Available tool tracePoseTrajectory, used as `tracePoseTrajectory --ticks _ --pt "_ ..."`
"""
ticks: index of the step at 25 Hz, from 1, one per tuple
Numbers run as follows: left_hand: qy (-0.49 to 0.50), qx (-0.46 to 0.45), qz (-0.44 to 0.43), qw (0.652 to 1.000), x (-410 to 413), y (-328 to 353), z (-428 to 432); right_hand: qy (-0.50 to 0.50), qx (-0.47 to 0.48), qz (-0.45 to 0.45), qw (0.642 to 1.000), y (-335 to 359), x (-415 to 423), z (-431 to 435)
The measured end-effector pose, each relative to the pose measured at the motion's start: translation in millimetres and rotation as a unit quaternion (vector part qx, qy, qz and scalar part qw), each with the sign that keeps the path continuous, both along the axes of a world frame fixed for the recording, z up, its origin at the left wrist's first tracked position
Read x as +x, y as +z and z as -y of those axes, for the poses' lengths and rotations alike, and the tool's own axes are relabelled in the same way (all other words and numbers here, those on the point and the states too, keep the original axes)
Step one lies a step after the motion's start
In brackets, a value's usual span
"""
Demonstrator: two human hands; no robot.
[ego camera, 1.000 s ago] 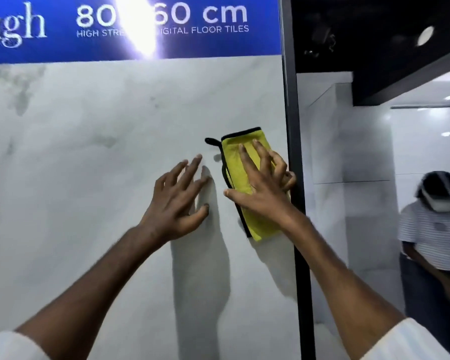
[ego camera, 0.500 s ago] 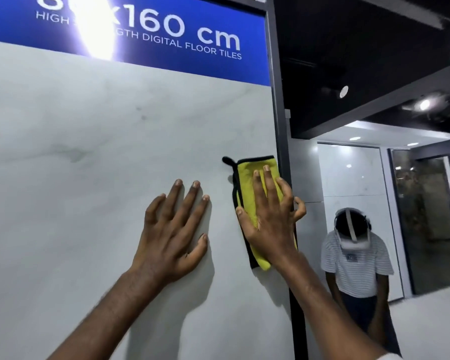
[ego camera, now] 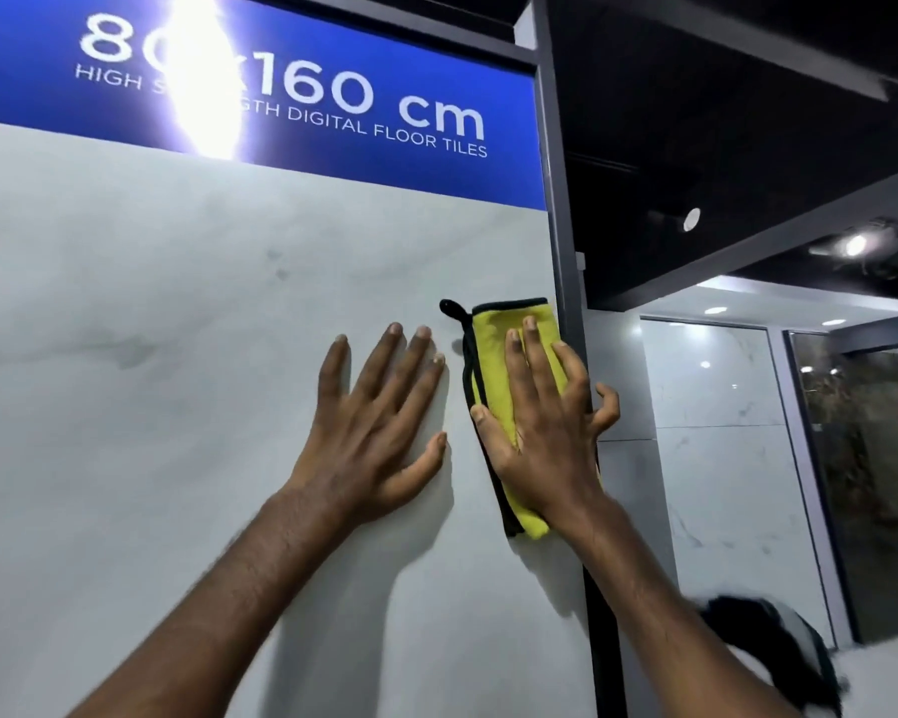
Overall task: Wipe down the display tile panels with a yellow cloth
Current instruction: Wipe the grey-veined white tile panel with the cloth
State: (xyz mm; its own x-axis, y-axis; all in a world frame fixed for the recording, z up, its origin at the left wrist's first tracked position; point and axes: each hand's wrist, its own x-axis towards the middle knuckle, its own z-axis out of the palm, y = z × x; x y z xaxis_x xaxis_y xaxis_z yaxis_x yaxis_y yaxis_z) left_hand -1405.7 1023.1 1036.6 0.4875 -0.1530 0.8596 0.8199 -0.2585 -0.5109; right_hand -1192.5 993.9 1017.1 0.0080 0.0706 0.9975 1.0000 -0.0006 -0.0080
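Entry, head view. My left hand [ego camera: 379, 427] lies flat on the marble-look tile panel [ego camera: 177, 406] at centre frame, fingers spread and thumb out. It holds nothing. I judge it is there as a brace, steadying me against the upright face while the other hand works.

My right hand [ego camera: 545, 422] presses the yellow cloth [ego camera: 490, 355] against the panel, just right of the left hand but not touching it. The long fingers lie straight over the cloth and the thumb runs along its black-trimmed left edge. The little finger curls off past the panel edge. A flat palm spreads pressure across the folded pad, which suits wiping better than a pinch would.

The cloth is folded long and narrow and stands upright. Its right side is against the dark frame post [ego camera: 561, 199] and its black loop [ego camera: 449, 307] sticks out at the upper left corner. This placement suggests I am working the panel's right margin.

The blue header sign [ego camera: 333, 95] sits above, with glare on it. The strip of tile under it looks not yet reached. Lower right shows a dark blurred shape [ego camera: 768, 645]; I cannot tell what it is.
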Motion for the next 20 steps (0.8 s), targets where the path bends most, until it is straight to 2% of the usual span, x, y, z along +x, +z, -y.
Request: tracePoseTrajectory --ticks 2,7,10,14,18,20 --pt "0.025 0.005 0.002 1.0 2 -6 -7 0.011 -0.007 0.0 1.0 34 2 2" --pt "0.01 0.019 0.014 1.0 4 -3 -3 0.046 -0.027 -0.046 0.998 187 -6 6" --pt "0.007 0.021 0.009 1.0 4 -4 -7 0.059 -0.016 -0.041 0.997 206 -2 1" --pt "0.023 0.023 0.006 0.999 2 -4 -8 0.056 0.001 0.019 0.998 119 3 -2" --pt "0.03 0.01 -0.003 0.999 1 -2 -9 0.011 0.019 0.001 1.0 -29 -3 2" --pt "0.041 -0.007 -0.002 0.999 2 -2 -9 -0.009 0.023 -0.008 1.0 -73 -4 2"
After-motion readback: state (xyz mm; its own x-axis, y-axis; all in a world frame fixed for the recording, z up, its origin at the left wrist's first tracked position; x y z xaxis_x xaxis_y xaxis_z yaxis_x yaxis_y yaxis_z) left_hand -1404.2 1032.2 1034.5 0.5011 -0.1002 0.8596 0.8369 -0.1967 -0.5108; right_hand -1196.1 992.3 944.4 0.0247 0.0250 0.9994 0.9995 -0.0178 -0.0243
